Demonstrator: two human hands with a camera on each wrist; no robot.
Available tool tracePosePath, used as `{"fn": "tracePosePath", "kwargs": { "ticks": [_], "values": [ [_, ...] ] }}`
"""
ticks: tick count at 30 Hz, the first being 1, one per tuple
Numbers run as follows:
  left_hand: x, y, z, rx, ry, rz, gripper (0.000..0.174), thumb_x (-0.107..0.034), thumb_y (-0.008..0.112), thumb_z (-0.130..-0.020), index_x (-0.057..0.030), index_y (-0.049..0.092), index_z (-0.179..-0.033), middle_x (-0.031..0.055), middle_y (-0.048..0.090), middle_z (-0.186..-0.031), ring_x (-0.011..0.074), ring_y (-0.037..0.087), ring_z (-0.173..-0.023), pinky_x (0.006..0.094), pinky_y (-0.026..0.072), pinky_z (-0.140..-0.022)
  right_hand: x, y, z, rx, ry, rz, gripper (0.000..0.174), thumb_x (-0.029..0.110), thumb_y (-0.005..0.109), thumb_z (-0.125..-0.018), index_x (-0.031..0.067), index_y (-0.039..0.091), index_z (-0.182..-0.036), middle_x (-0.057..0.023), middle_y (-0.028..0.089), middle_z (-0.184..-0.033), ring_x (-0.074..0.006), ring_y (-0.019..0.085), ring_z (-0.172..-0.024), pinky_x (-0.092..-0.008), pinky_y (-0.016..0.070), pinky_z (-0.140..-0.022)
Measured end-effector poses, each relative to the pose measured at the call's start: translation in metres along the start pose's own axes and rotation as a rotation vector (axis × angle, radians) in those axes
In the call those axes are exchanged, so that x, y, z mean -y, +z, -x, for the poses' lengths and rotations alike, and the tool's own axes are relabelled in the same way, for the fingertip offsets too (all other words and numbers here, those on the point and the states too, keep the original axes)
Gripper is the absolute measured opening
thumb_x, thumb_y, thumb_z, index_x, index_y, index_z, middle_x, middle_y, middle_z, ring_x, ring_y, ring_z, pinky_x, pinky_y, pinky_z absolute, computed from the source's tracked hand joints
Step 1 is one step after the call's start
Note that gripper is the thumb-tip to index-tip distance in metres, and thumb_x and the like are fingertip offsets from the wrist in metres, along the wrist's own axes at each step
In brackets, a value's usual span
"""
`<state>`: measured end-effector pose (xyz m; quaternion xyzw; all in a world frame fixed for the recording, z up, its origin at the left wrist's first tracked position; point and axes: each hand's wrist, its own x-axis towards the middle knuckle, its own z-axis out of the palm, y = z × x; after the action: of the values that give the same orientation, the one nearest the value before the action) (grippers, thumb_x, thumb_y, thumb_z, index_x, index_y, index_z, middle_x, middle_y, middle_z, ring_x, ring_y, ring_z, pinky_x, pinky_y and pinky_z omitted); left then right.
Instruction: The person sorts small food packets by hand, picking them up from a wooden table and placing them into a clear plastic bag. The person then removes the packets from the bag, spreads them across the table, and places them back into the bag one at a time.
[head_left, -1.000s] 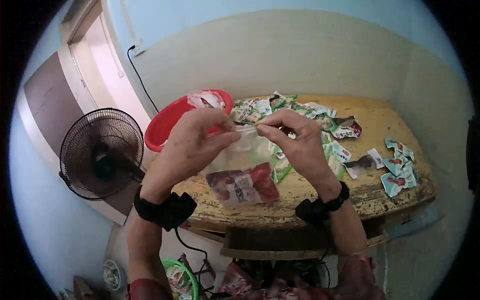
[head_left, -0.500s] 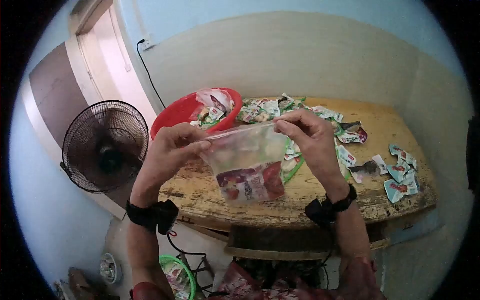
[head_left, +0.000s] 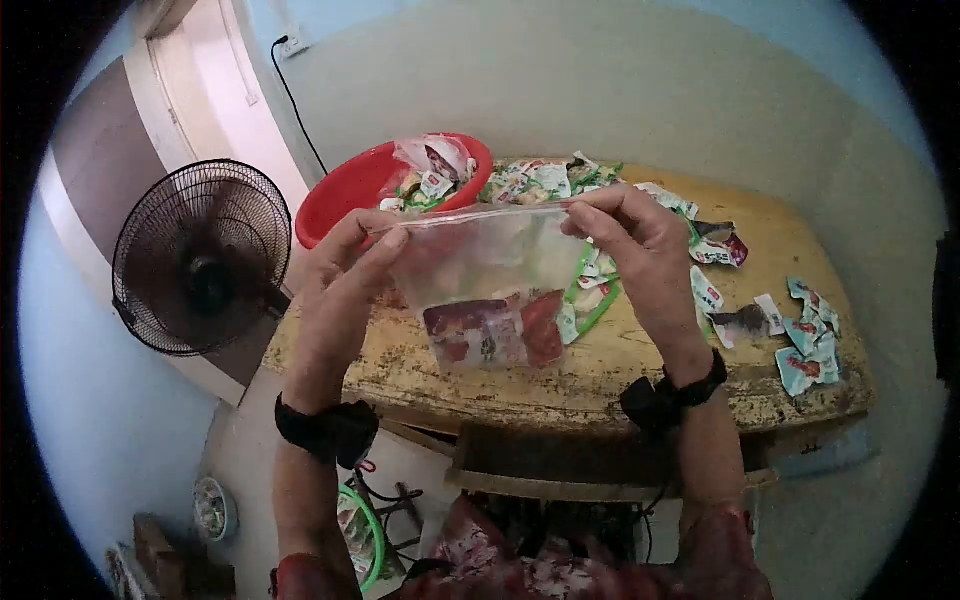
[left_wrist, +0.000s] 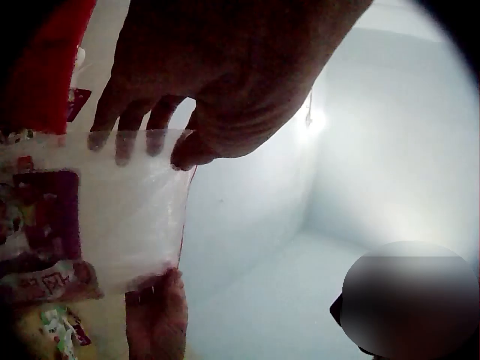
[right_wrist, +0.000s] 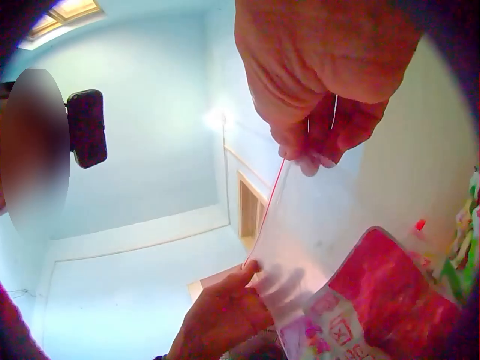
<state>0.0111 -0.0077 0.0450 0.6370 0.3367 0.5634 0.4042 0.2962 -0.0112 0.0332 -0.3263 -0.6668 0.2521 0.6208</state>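
A clear plastic zip bag [head_left: 490, 255] hangs stretched between my two hands, its top edge pulled nearly straight. Purple and red patches with lettering show across its lower half. My left hand [head_left: 335, 290] pinches the top left corner between thumb and fingers. At the opposite corner, my right hand [head_left: 645, 260] pinches the edge the same way. In the right wrist view a thin red line runs along the mouth of the bag [right_wrist: 330, 217] from one hand to the other. Through the film of the bag [left_wrist: 142, 202], the left fingertips show in the left wrist view.
Behind the bag, a red basin [head_left: 345, 190] holds several food packets. More packets [head_left: 540, 180] lie along the back of the worn yellow table [head_left: 600, 385], and light-blue ones [head_left: 808, 350] at its right. A fan [head_left: 200, 260] stands left; an open drawer [head_left: 560, 455] juts below the tabletop.
My hands have moved apart, drawing the bunched bag mouth out into a straight line. The bag now hangs flatter and wider. The head view has shifted slightly.
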Motion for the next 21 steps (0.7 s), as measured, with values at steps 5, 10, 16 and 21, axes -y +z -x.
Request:
{"fn": "tracePosePath", "kwargs": {
  "ticks": [5, 10, 16, 21],
  "values": [
    [0.007, 0.004, 0.002, 0.011, -0.029, 0.111, 0.014, -0.015, 0.056, -0.102, -0.0054, 0.061, -0.111, 0.0037, 0.067, -0.103, 0.0132, 0.066, -0.095, 0.0308, 0.0550, -0.084, -0.003, 0.003, 0.000, 0.189, 0.199, -0.142, 0.020, 0.016, 0.066, -0.098, -0.0006, 0.070, -0.107, -0.0064, 0.072, -0.097, -0.0122, 0.067, -0.091, -0.0280, 0.0538, -0.082],
    [0.007, -0.002, 0.002, -0.014, 0.146, 0.114, 0.014, -0.015, 0.053, -0.104, -0.0035, 0.059, -0.111, 0.0085, 0.071, -0.104, 0.0157, 0.070, -0.094, 0.0304, 0.0566, -0.083, -0.028, -0.009, -0.005, 0.343, 0.085, 0.130, 0.022, 0.017, 0.064, -0.099, 0.0010, 0.068, -0.113, -0.0053, 0.071, -0.100, -0.0126, 0.066, -0.093, -0.0282, 0.0531, -0.082],
    [0.026, -0.004, 0.005, -0.107, 0.059, 0.011, 0.018, -0.018, 0.055, -0.104, -0.0039, 0.063, -0.113, 0.0041, 0.067, -0.104, 0.0126, 0.065, -0.095, 0.0309, 0.0556, -0.084, -0.027, 0.004, 0.001, 0.275, 0.224, -0.157, 0.020, 0.017, 0.055, -0.104, 0.0009, 0.066, -0.106, -0.0047, 0.069, -0.096, -0.0122, 0.066, -0.093, -0.0296, 0.0570, -0.083],
    [0.025, 0.004, 0.009, 0.011, 0.093, 0.062, 0.038, -0.021, 0.060, -0.101, -0.0020, 0.054, -0.133, 0.0111, 0.068, -0.116, 0.0190, 0.068, -0.100, 0.0339, 0.0566, -0.087, -0.027, 0.005, -0.001, 0.299, 0.242, -0.177, 0.021, 0.017, 0.052, -0.106, 0.0001, 0.064, -0.104, -0.0056, 0.068, -0.098, -0.0141, 0.068, -0.093, -0.0311, 0.0586, -0.085]
  ]
}}
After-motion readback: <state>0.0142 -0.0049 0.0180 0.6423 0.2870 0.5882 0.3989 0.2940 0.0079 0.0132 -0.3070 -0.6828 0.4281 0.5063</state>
